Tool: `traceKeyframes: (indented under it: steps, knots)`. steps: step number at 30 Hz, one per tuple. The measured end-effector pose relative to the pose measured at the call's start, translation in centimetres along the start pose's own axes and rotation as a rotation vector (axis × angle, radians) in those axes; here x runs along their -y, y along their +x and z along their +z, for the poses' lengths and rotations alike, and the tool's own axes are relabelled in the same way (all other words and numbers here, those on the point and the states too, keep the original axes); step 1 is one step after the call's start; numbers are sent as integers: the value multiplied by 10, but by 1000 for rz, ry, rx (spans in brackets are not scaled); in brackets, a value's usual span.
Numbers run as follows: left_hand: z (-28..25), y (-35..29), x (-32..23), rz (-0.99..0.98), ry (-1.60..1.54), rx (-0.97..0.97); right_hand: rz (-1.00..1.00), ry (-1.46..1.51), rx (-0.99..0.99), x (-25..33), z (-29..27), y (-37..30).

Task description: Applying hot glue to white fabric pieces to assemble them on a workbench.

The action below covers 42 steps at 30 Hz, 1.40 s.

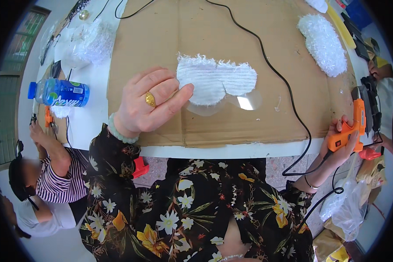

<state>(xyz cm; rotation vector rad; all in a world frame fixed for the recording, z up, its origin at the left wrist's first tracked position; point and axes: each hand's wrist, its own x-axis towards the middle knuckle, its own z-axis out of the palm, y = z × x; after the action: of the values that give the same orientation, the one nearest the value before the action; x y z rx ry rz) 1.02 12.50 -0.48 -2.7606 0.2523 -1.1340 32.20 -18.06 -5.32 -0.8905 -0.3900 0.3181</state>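
Observation:
My left hand (150,100), with a gold ring and a pale bead bracelet, has its fingers closed at the left edge of a white fabric piece (216,78). The fabric shows ribbed lines and a frayed, fluffy upper edge. Beneath it a clear plastic shape (252,100) sticks out along the lower side and catches a bright reflection. Off to the right, beyond the cardboard, my right hand (346,142) grips an orange glue gun (359,120), its nozzle end pointing away from me. A black cord runs from its handle.
A cardboard sheet (153,35) covers the white table (214,151); the black cord (266,56) crosses it. A fluffy white piece (323,43) lies at the far right, a blue-labelled bottle (65,92) at the left. People sit at both sides, one in a striped shirt (63,177).

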Motion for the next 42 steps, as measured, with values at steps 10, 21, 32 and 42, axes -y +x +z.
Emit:
traceKeyframes:
  steps: [10, 21, 32, 42]
  knots:
    - [7, -5, 3, -38, 27, 152, -6, -17, -3, 1, 4, 1]
    - [14, -3, 0, -24, 47, 167, -6, 3, 16, -1, 0, 2]
    - [9, 1, -4, -43, 30, 235, -27, 3, 70, 13, 12, -5]
    - [13, -8, 0, -40, 10, 230, 315, -176, 462, -14, 131, -24]
